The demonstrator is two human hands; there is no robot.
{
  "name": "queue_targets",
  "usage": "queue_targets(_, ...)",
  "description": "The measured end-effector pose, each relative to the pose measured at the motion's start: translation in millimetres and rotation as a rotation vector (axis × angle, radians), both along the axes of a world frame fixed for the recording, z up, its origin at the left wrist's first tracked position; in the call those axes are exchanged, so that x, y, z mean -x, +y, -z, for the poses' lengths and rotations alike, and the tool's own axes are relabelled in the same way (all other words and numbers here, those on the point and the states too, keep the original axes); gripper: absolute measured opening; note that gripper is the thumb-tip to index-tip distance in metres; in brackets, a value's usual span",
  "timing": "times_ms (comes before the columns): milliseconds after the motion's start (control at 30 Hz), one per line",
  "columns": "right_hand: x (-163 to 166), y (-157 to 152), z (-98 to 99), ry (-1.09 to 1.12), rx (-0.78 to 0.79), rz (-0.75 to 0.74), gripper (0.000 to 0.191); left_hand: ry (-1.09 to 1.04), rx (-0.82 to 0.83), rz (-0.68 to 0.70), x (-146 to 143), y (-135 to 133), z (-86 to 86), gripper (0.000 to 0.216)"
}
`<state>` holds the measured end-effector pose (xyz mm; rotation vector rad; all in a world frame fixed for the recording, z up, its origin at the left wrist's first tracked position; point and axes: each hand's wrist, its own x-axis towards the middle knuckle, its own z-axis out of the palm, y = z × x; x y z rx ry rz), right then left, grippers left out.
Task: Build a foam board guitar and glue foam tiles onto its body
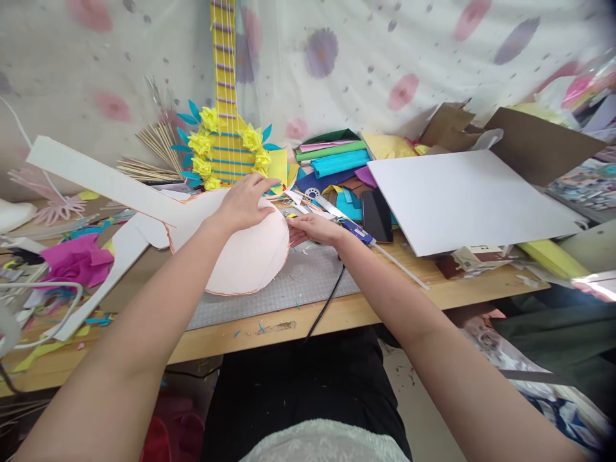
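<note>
A white guitar-shaped board (240, 256), a round body with a long straight neck, lies over the grey cutting mat (317, 276). Its neck points to the upper left, and orange-brown lines run along parts of its edge. My left hand (248, 202) grips the body near its far edge, the thumb on the white face and the fingers reaching over the rim. At the body's right edge, my right hand (312, 230) is closed with thumb and fingers on the rim; its lower fingers are partly hidden. Just behind stands a yellow paper guitar (225, 96) with yellow flowers and blue leaves.
A blue glue gun (356, 231) with a glue stick lies beside a black phone (376, 215). Right of them is a large white board (462, 199). Rolled coloured paper (339, 162), wooden sticks (161, 144) and magenta paper (79, 260) crowd the table. A black cable (327, 301) crosses the front edge.
</note>
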<state>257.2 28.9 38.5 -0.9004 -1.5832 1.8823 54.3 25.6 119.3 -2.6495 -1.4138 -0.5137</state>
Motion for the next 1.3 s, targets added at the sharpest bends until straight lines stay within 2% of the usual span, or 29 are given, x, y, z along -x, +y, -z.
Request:
queue_targets(67, 0.2, -0.7, -2.7, -0.033, -0.026, 0.022, 0.034, 0.009, 0.009, 0.009, -1.5, 2.9, 0.6, 0.055)
queue_targets(200, 8.8, 1.2, -0.5, -0.134, -0.122, 0.140, 0.015, 0.038, 0.001, 0.024, -6.7, 8.1, 5.2, 0.056)
queue_targets(333, 15.1, 2.9, 7.2, -0.096, -0.119, 0.206, 0.015, 0.053, -0.010, 0.041, -13.9, 7.3, 7.3, 0.058)
queue_targets(400, 11.3, 3.6, 8.1, -0.035, -0.094, 0.241, 0.017, -0.013, -0.064, -0.003, -11.0, 4.7, 3.8, 0.053)
queue_targets(533, -6.8, 4.8, 5.9, 0.013, -0.080, 0.309, 0.023, -0.334, -0.275, -0.251, 21.9, 1.4, -4.5, 0.026)
queue_targets(600, -13.4, 4.3, 8.1, 0.035, -0.089, 0.324, 0.025, -0.544, -0.368, -0.426, 46.9, 1.2, 0.6, 0.022)
queue_targets(667, -13.9, 3.1, 15.0, 0.073, -0.096, 0.318, 0.030, -0.736, -0.355, -0.624, 68.4, 0.3, 17.0, 0.025)
queue_targets(733, -8.2, 2.1, 25.6, 0.106, -0.095, 0.297, 0.043, -0.958, -0.212, -0.718, 81.2, -2.5, 42.8, 0.029)
queue_targets(800, 0.1, 2.1, 36.7, 0.099, -0.092, 0.265, 0.054, -1.195, 0.039, -0.656, 84.6, -7.3, 72.1, 0.033)
queue_targets(867, 6.6, 3.4, 44.7, 0.045, -0.099, 0.243, 0.057, -1.309, 0.239, -0.498, 82.1, -12.7, 97.5, 0.040)
queue_targets(967, 8.6, 6.4, 46.3, -0.014, -0.188, 0.287, 0.061, -1.449, 0.298, -0.356, 76.0, -18.9, 118.2, 0.048)
queue_targets(1067, 5.7, 8.6, 38.1, 0.028, -0.270, 0.418, 0.057, -1.493, 0.315, -0.253, 73.5, -21.7, 119.7, 0.050)
queue_targets(1167, 5.7, 8.8, 28.6, 0.080, -0.254, 0.484, 0.049, -1.459, 0.349, -0.201, 75.8, -23.1, 113.0, 0.050)
queue_targets(1233, 7.3, 7.5, 24.1, 0.107, -0.226, 0.482, 0.046, -1.429, 0.391, -0.225, 80.0, -24.1, 106.9, 0.046)
queue_targets(1300, 8.6, 5.3, 21.6, 0.130, -0.171, 0.442, 0.043, -1.450, 0.362, -0.320, 86.5, -24.5, 99.5, 0.035)
